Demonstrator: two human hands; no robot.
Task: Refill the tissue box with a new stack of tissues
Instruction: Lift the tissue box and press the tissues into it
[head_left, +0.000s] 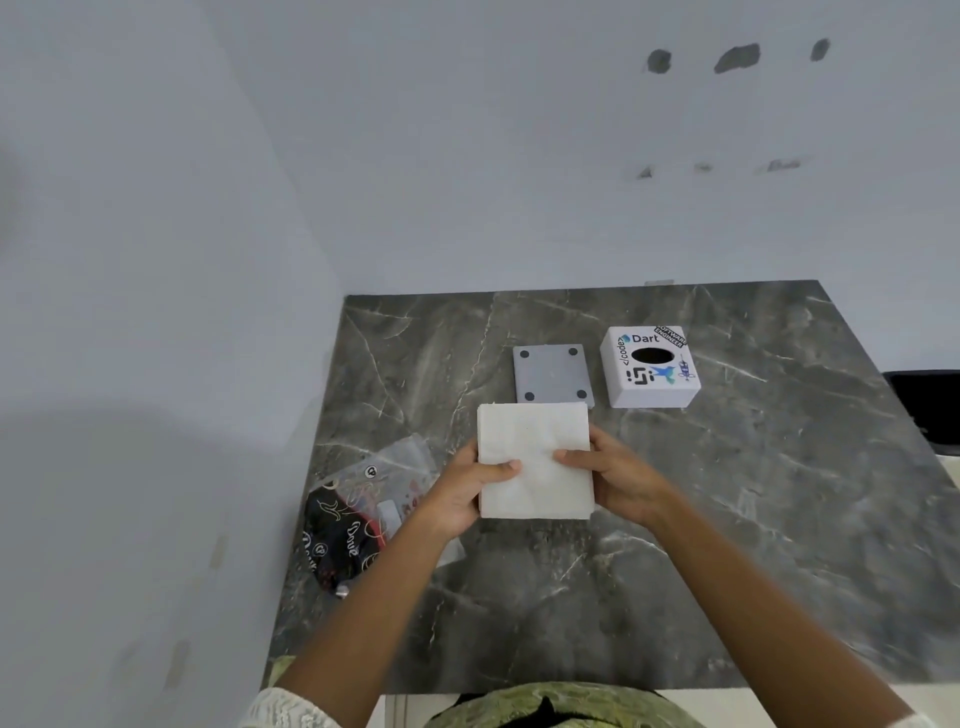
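A white square stack of tissues (535, 441) is held above the dark marble table (779, 493). My left hand (460, 493) grips its left edge with the thumb on top. My right hand (618, 478) grips its right edge the same way. Behind the stack lies a grey square base plate (549, 371) with dark round feet at its corners; the stack hides its near edge. To the right of the plate stands the white tissue box (652, 366), covered in stickers, with a dark oval opening on top.
An opened plastic wrapper (363, 509), part clear and part black with lettering, lies at the table's left edge under my left forearm. A white wall runs along the left and back. A dark object (930, 400) sits past the table's right edge.
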